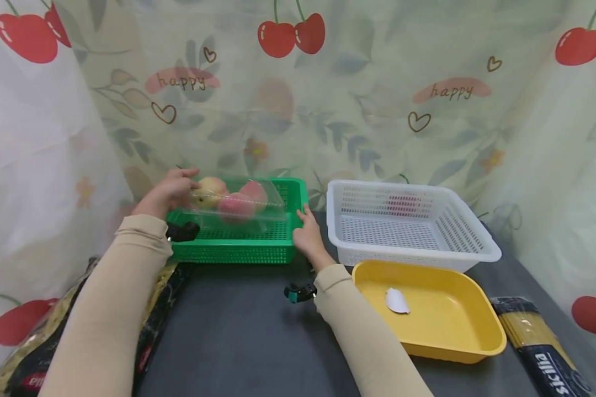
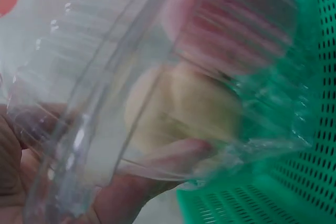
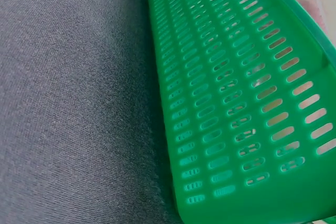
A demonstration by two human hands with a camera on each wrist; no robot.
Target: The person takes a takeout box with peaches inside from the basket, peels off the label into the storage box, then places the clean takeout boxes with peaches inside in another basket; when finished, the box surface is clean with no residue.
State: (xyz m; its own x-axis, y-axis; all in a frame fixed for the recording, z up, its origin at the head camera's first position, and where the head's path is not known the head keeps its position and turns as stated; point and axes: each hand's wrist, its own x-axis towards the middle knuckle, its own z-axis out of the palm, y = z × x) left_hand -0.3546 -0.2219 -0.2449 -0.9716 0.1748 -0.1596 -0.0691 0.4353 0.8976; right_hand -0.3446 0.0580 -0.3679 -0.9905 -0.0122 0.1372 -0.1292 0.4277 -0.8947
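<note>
My left hand (image 1: 171, 190) grips one end of a clear plastic box (image 1: 273, 207), its thumb across the near face and the other fingers behind. Through the plastic show peaches: a pale yellow one (image 2: 184, 108) close to the thumb and two pink ones (image 1: 235, 206) to the right. The box is tilted over the green basket (image 1: 238, 252), overlapping its inside in the head view. My right hand (image 1: 309, 237) holds the basket's right end at the rim. In the right wrist view the slotted basket wall (image 3: 226, 98) fills the right side, and that hand is out of sight.
Right of the green basket stands a white basket (image 1: 412, 256). Before it sits a yellow tray (image 1: 457, 325) with a small white piece (image 1: 397, 301) inside. A pasta packet (image 1: 546, 347) lies at the far right; a black-and-gold packet (image 1: 161, 309) lies under the left forearm. A printed curtain (image 1: 298, 121) hangs behind.
</note>
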